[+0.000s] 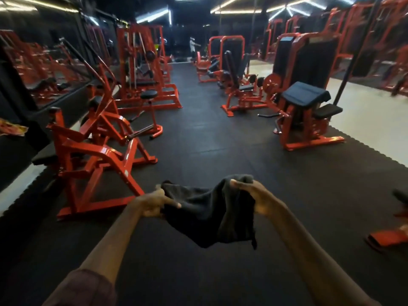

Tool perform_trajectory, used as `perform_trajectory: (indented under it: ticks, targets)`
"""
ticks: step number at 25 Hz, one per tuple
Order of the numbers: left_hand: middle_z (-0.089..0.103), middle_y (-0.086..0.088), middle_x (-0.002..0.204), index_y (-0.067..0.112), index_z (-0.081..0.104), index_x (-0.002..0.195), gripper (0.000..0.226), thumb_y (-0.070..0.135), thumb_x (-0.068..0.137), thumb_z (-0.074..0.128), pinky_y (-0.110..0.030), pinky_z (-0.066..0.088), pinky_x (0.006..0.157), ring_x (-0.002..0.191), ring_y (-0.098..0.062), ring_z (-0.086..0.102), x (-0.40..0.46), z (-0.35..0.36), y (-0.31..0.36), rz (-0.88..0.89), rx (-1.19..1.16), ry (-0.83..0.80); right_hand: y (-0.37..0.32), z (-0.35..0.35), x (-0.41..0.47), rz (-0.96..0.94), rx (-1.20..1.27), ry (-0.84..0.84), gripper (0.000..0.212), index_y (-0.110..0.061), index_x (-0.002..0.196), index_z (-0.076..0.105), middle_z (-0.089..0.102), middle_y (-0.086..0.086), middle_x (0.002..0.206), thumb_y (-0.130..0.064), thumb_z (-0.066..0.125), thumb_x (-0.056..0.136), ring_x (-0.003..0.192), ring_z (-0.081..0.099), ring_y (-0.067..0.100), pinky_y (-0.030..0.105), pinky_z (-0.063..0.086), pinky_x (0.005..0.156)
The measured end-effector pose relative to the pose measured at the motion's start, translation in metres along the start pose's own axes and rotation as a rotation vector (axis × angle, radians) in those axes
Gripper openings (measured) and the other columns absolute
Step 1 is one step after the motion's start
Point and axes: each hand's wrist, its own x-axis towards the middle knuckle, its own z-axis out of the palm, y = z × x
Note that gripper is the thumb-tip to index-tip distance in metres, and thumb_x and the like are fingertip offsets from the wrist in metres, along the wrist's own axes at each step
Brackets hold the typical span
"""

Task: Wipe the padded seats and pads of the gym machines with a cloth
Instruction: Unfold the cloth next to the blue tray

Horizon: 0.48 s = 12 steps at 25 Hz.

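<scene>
A dark cloth point(212, 213) hangs stretched between both hands over the black rubber floor. My left hand point(154, 203) grips its left edge and my right hand point(254, 195) grips its upper right corner. To the right stands an orange curl machine with a black sloped arm pad point(305, 93) and a black seat point(327, 110). On the left, an orange lever machine point(97, 149) has a black pad point(45, 159) at its near side. A round black stool seat point(148, 94) stands behind it.
A wide strip of black rubber floor point(198, 140) runs ahead between two rows of orange machines. Mirrors line the left wall. Pale floor point(371, 129) lies to the right. An orange machine base point(388, 238) juts in at the right edge. A person stands far back.
</scene>
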Motion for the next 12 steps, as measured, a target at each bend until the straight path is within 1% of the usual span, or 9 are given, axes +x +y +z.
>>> perform_trajectory:
  ticks: [2, 4, 6, 7, 8, 9, 10, 11, 12]
  targets:
    - [0.061, -0.006, 0.124, 0.026, 0.03, 0.136, 0.077, -0.007, 0.087, 0.079, -0.043, 0.063, 0.078, 0.106, -0.022, 0.069, 0.036, 0.017, -0.008, -0.037, 0.063, -0.045, -0.028, -0.02, 0.025, -0.012, -0.243, 0.025, 0.039, 0.003, 0.111, 0.074, 0.076, 0.024, 0.111, -0.016, 0.089, 0.081, 0.101, 0.076, 0.035, 0.049, 0.061, 0.094]
    - [0.064, -0.014, 0.129, 0.019, 0.039, 0.139, 0.057, 0.001, 0.097, 0.071, -0.046, 0.064, 0.079, 0.1, -0.021, 0.069, 0.073, 0.028, -0.011, -0.004, 0.184, -0.057, -0.046, -0.044, 0.045, -0.035, -0.45, 0.102, 0.036, 0.0, 0.11, 0.073, 0.077, 0.021, 0.108, -0.015, 0.09, 0.081, 0.1, 0.075, 0.032, 0.049, 0.061, 0.096]
    - [0.067, -0.017, 0.129, 0.019, 0.045, 0.142, 0.045, 0.015, 0.103, 0.067, -0.053, 0.06, 0.085, 0.1, -0.024, 0.068, 0.108, 0.036, -0.016, 0.035, 0.189, 0.033, -0.058, -0.07, 0.057, -0.058, -0.54, 0.242, 0.043, -0.007, 0.112, 0.068, 0.074, 0.015, 0.109, -0.02, 0.092, 0.078, 0.101, 0.073, 0.027, 0.042, 0.061, 0.092]
    - [0.068, -0.013, 0.128, 0.027, 0.041, 0.149, 0.054, 0.022, 0.103, 0.069, -0.054, 0.061, 0.084, 0.105, -0.027, 0.07, 0.118, 0.041, -0.015, 0.025, 0.067, 0.023, -0.063, -0.082, 0.06, -0.077, -0.529, 0.317, 0.045, -0.009, 0.115, 0.064, 0.071, 0.011, 0.11, -0.018, 0.091, 0.079, 0.099, 0.071, 0.023, 0.036, 0.061, 0.087]
    - [0.069, -0.01, 0.128, 0.039, 0.03, 0.155, 0.073, 0.024, 0.099, 0.074, -0.054, 0.062, 0.083, 0.111, -0.03, 0.072, 0.128, 0.049, -0.015, 0.009, -0.095, -0.045, -0.068, -0.092, 0.062, -0.095, -0.473, 0.372, 0.048, -0.009, 0.119, 0.06, 0.068, 0.009, 0.11, -0.015, 0.089, 0.081, 0.096, 0.068, 0.018, 0.03, 0.059, 0.082]
    - [0.07, -0.011, 0.128, 0.052, 0.015, 0.158, 0.098, 0.018, 0.093, 0.08, -0.053, 0.063, 0.082, 0.115, -0.032, 0.072, 0.139, 0.06, -0.016, -0.01, -0.165, -0.144, -0.072, -0.104, 0.066, -0.107, -0.425, 0.408, 0.052, -0.011, 0.124, 0.055, 0.065, 0.007, 0.112, -0.012, 0.088, 0.083, 0.097, 0.066, 0.015, 0.027, 0.056, 0.079]
    - [0.071, -0.014, 0.127, 0.059, 0.002, 0.155, 0.12, 0.006, 0.086, 0.086, -0.051, 0.064, 0.083, 0.116, -0.033, 0.072, 0.148, 0.07, -0.017, -0.011, -0.135, -0.236, -0.075, -0.115, 0.069, -0.115, -0.416, 0.437, 0.057, -0.013, 0.128, 0.051, 0.062, 0.005, 0.115, -0.012, 0.086, 0.084, 0.099, 0.063, 0.013, 0.026, 0.055, 0.08]
    - [0.075, -0.017, 0.121, 0.059, 0.002, 0.151, 0.131, -0.006, 0.077, 0.088, -0.046, 0.064, 0.082, 0.112, -0.031, 0.075, 0.158, 0.079, -0.017, -0.002, -0.036, -0.311, -0.077, -0.125, 0.073, -0.113, -0.441, 0.449, 0.057, -0.016, 0.129, 0.048, 0.059, 0.004, 0.115, -0.013, 0.085, 0.086, 0.1, 0.061, 0.012, 0.027, 0.053, 0.082]
    - [0.079, -0.015, 0.111, 0.051, 0.013, 0.152, 0.127, -0.011, 0.069, 0.087, -0.039, 0.064, 0.079, 0.102, -0.026, 0.077, 0.168, 0.09, -0.015, 0.041, 0.097, -0.345, -0.081, -0.134, 0.077, -0.109, -0.487, 0.452, 0.052, -0.018, 0.128, 0.05, 0.058, 0.004, 0.113, -0.015, 0.083, 0.088, 0.098, 0.06, 0.012, 0.029, 0.053, 0.083]
